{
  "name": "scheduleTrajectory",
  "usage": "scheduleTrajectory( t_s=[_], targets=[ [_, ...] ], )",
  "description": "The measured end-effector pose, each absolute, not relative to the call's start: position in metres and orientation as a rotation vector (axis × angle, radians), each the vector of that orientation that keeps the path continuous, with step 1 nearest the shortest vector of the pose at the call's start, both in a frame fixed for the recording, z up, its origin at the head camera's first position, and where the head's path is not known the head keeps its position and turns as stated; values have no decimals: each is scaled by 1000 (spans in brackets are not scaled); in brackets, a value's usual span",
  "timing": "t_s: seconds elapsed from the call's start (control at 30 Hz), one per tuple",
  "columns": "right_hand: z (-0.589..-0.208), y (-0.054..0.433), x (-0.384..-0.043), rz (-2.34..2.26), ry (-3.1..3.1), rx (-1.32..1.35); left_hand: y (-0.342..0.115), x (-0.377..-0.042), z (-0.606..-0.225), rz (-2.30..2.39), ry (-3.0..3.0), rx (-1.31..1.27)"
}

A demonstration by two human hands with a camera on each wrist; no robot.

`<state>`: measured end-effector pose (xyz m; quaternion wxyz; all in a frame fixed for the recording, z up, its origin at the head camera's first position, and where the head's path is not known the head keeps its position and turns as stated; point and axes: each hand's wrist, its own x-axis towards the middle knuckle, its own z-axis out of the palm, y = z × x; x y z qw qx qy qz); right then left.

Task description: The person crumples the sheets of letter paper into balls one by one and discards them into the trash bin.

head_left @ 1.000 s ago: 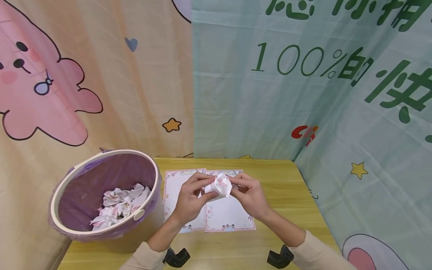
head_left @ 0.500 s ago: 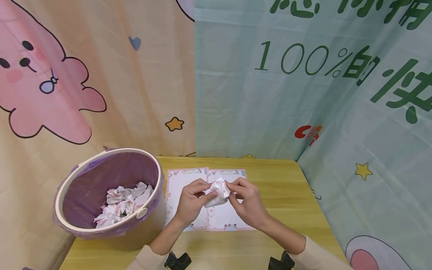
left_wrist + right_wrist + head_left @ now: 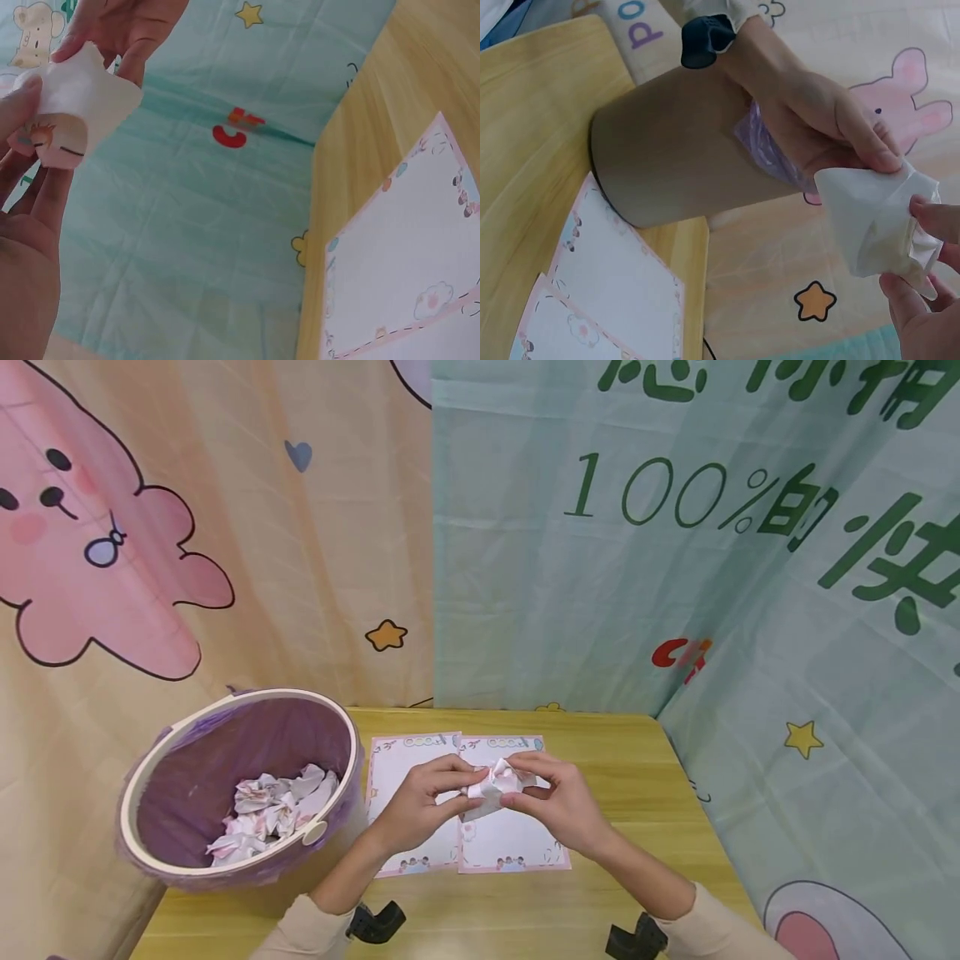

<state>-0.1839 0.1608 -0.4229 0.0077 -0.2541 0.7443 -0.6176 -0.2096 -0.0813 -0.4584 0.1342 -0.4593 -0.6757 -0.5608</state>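
A partly crumpled sheet of paper (image 3: 495, 787), white with pink printing, is held up between both hands over the table. My left hand (image 3: 426, 800) pinches its left side between thumb and fingers. From the right, my right hand (image 3: 562, 802) grips the other side, thumb in front and fingers behind. In the left wrist view the folded paper (image 3: 79, 101) shows a printed pink border at its lower edge. The right wrist view shows a broad smooth face of the paper (image 3: 862, 217) with bunched folds near the fingertips. Beneath the hands lie two flat bordered sheets (image 3: 513, 847), side by side.
A bucket (image 3: 348, 735) with a purple liner (image 3: 187, 785) stands at the table's left. Several crumpled paper balls (image 3: 281, 810) lie inside it. The wooden table (image 3: 622, 760) meets printed curtains (image 3: 525, 610) at the back and right.
Both hands have shifted their grip on the paper; the right thumb now lies across its front. The paper looks more compressed and sits slightly further right.
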Motion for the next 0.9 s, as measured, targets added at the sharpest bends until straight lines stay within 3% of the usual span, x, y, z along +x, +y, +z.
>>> scheduleTrajectory(
  t_s=[0.23,0.67,0.9],
  targets=[
    [-420,163,-181,-1984,2343,-785,-73,-210,-461,-1592,-1832,-1277],
    [-426,131,-175,-2194,2528,-394,-47,-203,-473,-1511,-1711,-879],
    [-435,143,-192,-2231,2135,-314,-55,-208,-468,-1498,-1842,-924]
  ],
)
